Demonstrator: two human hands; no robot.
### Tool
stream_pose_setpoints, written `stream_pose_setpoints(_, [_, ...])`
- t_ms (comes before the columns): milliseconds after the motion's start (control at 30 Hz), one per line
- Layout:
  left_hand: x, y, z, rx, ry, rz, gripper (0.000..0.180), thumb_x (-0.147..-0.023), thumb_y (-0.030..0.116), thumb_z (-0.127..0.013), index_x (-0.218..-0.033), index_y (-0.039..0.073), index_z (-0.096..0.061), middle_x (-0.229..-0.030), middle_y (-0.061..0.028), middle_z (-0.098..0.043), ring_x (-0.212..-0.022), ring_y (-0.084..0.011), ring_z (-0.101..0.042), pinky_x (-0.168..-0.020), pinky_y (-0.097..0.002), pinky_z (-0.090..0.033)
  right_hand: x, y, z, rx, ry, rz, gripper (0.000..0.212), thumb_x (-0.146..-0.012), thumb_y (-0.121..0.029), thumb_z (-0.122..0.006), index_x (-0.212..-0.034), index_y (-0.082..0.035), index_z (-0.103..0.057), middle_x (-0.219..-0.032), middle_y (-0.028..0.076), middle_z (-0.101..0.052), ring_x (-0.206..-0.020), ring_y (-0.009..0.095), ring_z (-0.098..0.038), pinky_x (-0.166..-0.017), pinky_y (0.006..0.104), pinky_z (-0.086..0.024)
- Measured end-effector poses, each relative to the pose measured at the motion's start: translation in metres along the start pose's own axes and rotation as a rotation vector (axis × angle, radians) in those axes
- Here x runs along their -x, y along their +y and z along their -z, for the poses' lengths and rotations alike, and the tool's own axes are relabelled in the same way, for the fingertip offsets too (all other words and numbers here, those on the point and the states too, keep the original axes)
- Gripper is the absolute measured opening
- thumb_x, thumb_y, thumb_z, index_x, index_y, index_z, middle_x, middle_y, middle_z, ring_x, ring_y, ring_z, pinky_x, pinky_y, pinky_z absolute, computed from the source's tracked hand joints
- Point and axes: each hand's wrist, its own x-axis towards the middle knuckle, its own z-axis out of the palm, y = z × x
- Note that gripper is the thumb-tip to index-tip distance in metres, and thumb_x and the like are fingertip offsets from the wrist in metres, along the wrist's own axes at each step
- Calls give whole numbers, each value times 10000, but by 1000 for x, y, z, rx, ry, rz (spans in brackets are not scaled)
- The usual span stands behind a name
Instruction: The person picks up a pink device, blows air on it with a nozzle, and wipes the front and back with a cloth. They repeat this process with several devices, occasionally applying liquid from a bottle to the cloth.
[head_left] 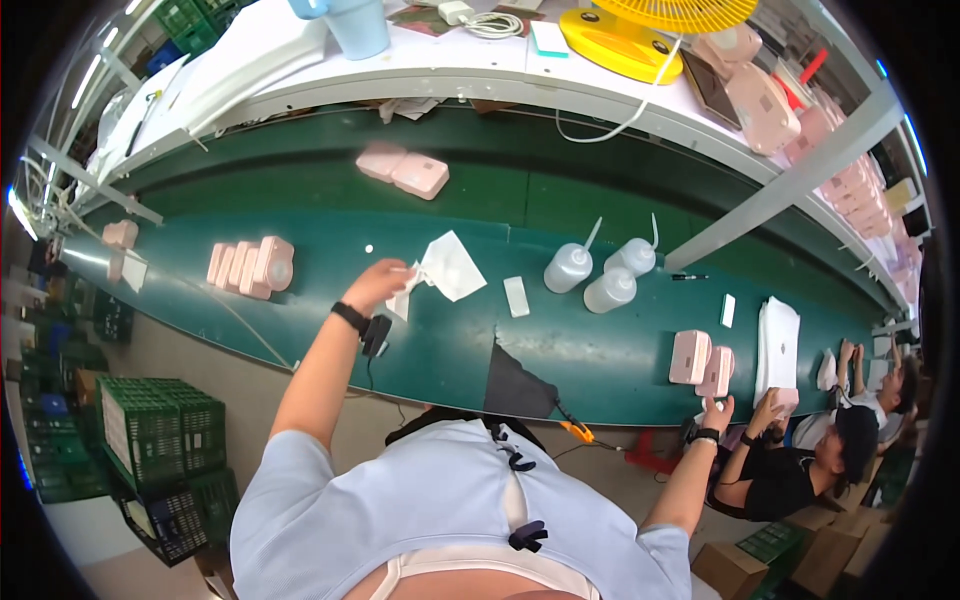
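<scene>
My left hand (378,286) is over the green work surface, its fingers pinching a crumpled white wipe (399,303). A flat white sheet (452,266) lies just beyond those fingers. Far to the right, my right hand (716,412) is at the surface's near edge with its fingers apart. Right beside its fingertips stands a small pink rounded case (715,372); whether they touch it I cannot tell. A second pink case (690,357) stands to its left. Both wrists wear black bands.
Several pink cases (250,266) stand in a row at left; two more (402,170) lie on the green belt. Squeeze bottles (609,290), a white pad (516,297) and a black cloth (520,380) are nearby. A yellow fan (620,45) sits on the shelf. A co-worker (790,465) handles a case at right.
</scene>
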Motion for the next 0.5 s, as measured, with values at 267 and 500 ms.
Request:
stream_pose_setpoints(267, [-208,-24,8,722,377,142,571,-778,422,-784,-1142,20,-602,-1008,-142,-622,-920,-251,-609,-813,-373,-500,159,-218,91,-220,-383,35,317,-903,-20,-610,-1215,0,-559,-1107,85,-619,-1013,153,-567,-913,276,-435])
stream_pose_setpoints(500, [-337,-2,-86,688,377,259,535,-750,432,-805,-1039,9,-649,-898,-140,-630,-846,-250,-617,-724,-349,-515,296,-330,98,-265,-398,-60,266,-904,-17,-582,-1170,-13,-577,-1003,83,-655,-838,103,-589,-734,218,-472])
